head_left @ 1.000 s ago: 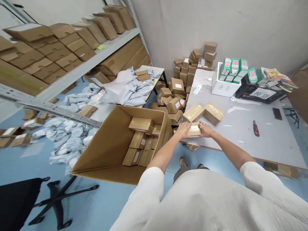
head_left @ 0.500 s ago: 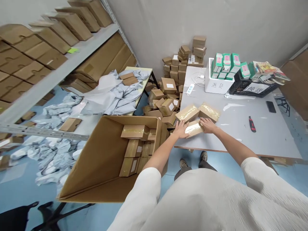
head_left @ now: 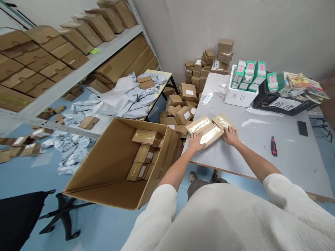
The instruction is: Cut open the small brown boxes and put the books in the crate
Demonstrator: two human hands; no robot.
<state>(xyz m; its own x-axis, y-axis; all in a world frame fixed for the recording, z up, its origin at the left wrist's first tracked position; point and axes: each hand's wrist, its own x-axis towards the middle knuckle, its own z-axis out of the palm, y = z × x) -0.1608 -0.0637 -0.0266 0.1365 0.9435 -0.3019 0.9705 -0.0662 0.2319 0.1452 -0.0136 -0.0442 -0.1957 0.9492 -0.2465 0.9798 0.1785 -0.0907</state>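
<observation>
Front box (head_left: 212, 135) now sits against the left box (head_left: 199, 124); left hand's (head_left: 195, 142) spread on it, right hand's (head_left: 230, 136) moved, loosely curled against right box (head_left: 221, 120).

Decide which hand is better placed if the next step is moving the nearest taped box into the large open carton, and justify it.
Probably the left hand: it already touches the nearest taped box and is closer to the carton than the right hand.

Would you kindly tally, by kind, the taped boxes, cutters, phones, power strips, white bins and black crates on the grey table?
Taped boxes: 3
Cutter: 1
Phone: 1
Power strip: 1
White bin: 1
Black crate: 1
Total: 8
</observation>
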